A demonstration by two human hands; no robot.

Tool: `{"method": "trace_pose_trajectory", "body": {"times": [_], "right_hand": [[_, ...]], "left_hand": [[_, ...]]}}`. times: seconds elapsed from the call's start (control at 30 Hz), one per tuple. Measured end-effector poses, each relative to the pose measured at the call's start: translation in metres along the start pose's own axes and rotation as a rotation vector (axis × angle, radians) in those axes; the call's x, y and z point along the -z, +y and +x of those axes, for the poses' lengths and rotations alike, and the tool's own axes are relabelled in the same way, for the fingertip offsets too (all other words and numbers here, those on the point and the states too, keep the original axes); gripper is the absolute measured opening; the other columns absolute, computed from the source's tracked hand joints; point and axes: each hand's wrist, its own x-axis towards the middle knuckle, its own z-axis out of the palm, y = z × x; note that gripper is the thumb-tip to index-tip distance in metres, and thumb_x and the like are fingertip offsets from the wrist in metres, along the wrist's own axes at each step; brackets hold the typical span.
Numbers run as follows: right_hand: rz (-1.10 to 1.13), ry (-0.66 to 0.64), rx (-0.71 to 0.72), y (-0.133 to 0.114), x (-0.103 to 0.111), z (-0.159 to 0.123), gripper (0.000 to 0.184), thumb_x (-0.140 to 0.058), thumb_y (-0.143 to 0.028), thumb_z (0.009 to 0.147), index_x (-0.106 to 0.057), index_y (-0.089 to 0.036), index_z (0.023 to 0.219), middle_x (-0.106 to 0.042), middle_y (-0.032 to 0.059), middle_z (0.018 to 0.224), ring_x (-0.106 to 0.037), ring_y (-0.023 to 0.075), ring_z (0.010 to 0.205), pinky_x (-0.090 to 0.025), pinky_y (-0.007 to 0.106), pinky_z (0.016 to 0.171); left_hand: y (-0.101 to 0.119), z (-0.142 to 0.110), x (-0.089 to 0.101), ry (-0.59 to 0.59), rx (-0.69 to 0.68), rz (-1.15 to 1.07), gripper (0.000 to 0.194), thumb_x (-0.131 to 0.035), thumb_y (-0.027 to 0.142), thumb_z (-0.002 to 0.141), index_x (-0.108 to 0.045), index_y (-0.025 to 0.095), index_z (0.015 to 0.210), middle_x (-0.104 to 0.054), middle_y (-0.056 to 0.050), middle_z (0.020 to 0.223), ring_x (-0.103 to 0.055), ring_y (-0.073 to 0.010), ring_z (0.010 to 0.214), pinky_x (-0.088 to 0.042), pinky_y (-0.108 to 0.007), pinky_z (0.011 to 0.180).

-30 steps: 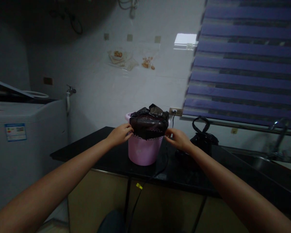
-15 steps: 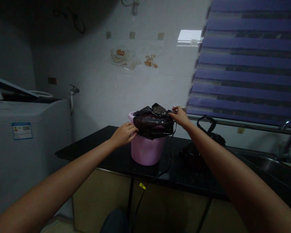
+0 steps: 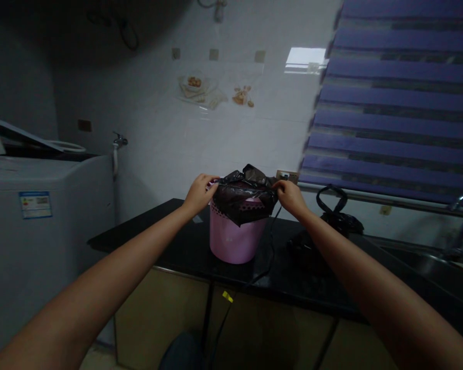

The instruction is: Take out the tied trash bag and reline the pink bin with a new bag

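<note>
A pink plastic bin with a row of holes below its rim stands on the black countertop. Over its mouth lies a thin black garbage bag, its edge folded down outside the front. My left hand pinches the bag at the left side of the rim. At the right side, my right hand has its fingers closed on the bag's edge. The inside of the bin is hidden by the bag.
A tied black plastic bag sits on the counter behind my right forearm. Further right is a metal sink. A cable with a yellow tag hangs over the counter's front edge. A washing machine stands at the left.
My right hand rose from low on the rim to its upper right side. Afterwards my left hand moved up along the rim too. The bag's front flap now hangs in a point.
</note>
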Motion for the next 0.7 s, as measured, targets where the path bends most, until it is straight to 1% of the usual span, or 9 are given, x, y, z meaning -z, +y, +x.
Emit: {"method": "trace_pose_trajectory", "body": {"times": [0.07, 0.13, 0.27, 0.37, 0.47, 0.5, 0.57, 0.63, 0.7], "right_hand": [[0.009, 0.021, 0.006, 0.004, -0.003, -0.002, 0.032, -0.043, -0.009, 0.084, -0.07, -0.01, 0.1, -0.066, 0.013, 0.104, -0.059, 0.0193, 0.099, -0.042, 0.029, 0.092], [0.021, 0.049, 0.015, 0.008, -0.006, -0.003, 0.029, -0.045, -0.01, 0.084, -0.07, -0.01, 0.098, -0.066, 0.0126, 0.102, -0.059, 0.0186, 0.098, -0.042, 0.029, 0.092], [0.032, 0.072, -0.005, 0.016, -0.008, -0.006, 0.026, -0.048, -0.011, 0.082, -0.07, -0.01, 0.097, -0.066, 0.0115, 0.1, -0.059, 0.0178, 0.095, -0.044, 0.029, 0.09], [0.03, 0.038, -0.054, 0.017, -0.007, -0.008, 0.028, -0.048, -0.012, 0.083, -0.069, -0.009, 0.102, -0.066, 0.012, 0.102, -0.06, 0.0178, 0.095, -0.044, 0.029, 0.089], [0.032, 0.023, -0.077, 0.017, -0.004, -0.01, 0.028, -0.049, -0.013, 0.085, -0.069, -0.008, 0.105, -0.066, 0.0126, 0.103, -0.06, 0.0182, 0.096, -0.044, 0.029, 0.09], [0.036, 0.023, -0.074, 0.017, -0.003, -0.011, 0.028, -0.049, -0.014, 0.085, -0.069, -0.008, 0.105, -0.066, 0.0125, 0.103, -0.06, 0.0182, 0.096, -0.044, 0.029, 0.09], [0.046, 0.027, -0.068, 0.016, -0.002, -0.012, 0.028, -0.049, -0.014, 0.085, -0.069, -0.009, 0.104, -0.067, 0.0123, 0.104, -0.06, 0.0181, 0.097, -0.044, 0.029, 0.09], [0.05, 0.026, -0.077, 0.016, -0.002, -0.013, 0.028, -0.05, -0.013, 0.085, -0.069, -0.009, 0.105, -0.067, 0.0124, 0.105, -0.06, 0.0182, 0.098, -0.044, 0.029, 0.091], [0.048, 0.019, -0.09, 0.015, -0.002, -0.013, 0.029, -0.049, -0.013, 0.085, -0.069, -0.009, 0.106, -0.067, 0.0128, 0.107, -0.061, 0.0185, 0.1, -0.044, 0.03, 0.092]], "left_hand": [[-0.001, 0.007, -0.002, -0.046, 0.044, 0.034, 0.018, -0.054, 0.015, 0.084, -0.072, 0.017, 0.091, -0.058, -0.006, 0.084, -0.058, -0.0195, 0.086, -0.049, -0.034, 0.08], [-0.002, 0.01, -0.002, -0.059, 0.089, 0.04, 0.016, -0.056, 0.015, 0.083, -0.072, 0.016, 0.084, -0.058, -0.006, 0.082, -0.058, -0.0199, 0.085, -0.049, -0.034, 0.081], [0.001, 0.006, 0.0, 0.001, 0.155, 0.006, 0.011, -0.06, 0.012, 0.078, -0.071, 0.017, 0.079, -0.06, -0.005, 0.08, -0.057, -0.0175, 0.076, -0.047, -0.032, 0.081], [0.004, 0.001, 0.003, -0.001, 0.211, -0.053, 0.011, -0.06, 0.012, 0.078, -0.069, 0.018, 0.079, -0.062, -0.004, 0.073, -0.058, -0.0175, 0.071, -0.046, -0.03, 0.075], [0.005, -0.002, 0.005, 0.0, 0.285, -0.119, 0.009, -0.059, 0.016, 0.081, -0.068, 0.019, 0.081, -0.062, -0.002, 0.067, -0.058, -0.0166, 0.065, -0.046, -0.028, 0.068], [0.006, -0.002, 0.005, 0.003, 0.317, -0.151, 0.008, -0.059, 0.018, 0.081, -0.067, 0.019, 0.082, -0.061, -0.002, 0.066, -0.058, -0.0163, 0.063, -0.046, -0.027, 0.066], [0.009, 0.0, 0.007, 0.001, 0.44, -0.275, 0.006, -0.06, 0.017, 0.08, -0.065, 0.019, 0.081, -0.061, -0.001, 0.063, -0.058, -0.0154, 0.059, -0.047, -0.027, 0.062], [0.013, 0.002, 0.009, -0.014, 0.583, -0.421, 0.006, -0.059, 0.013, 0.078, -0.063, 0.018, 0.078, -0.06, -0.001, 0.062, -0.058, -0.0148, 0.056, -0.048, -0.027, 0.06], [0.018, 0.003, 0.011, -0.024, 0.668, -0.51, 0.01, -0.057, 0.008, 0.076, -0.061, 0.016, 0.076, -0.062, -0.001, 0.063, -0.06, -0.0144, 0.057, -0.05, -0.028, 0.061]]}}
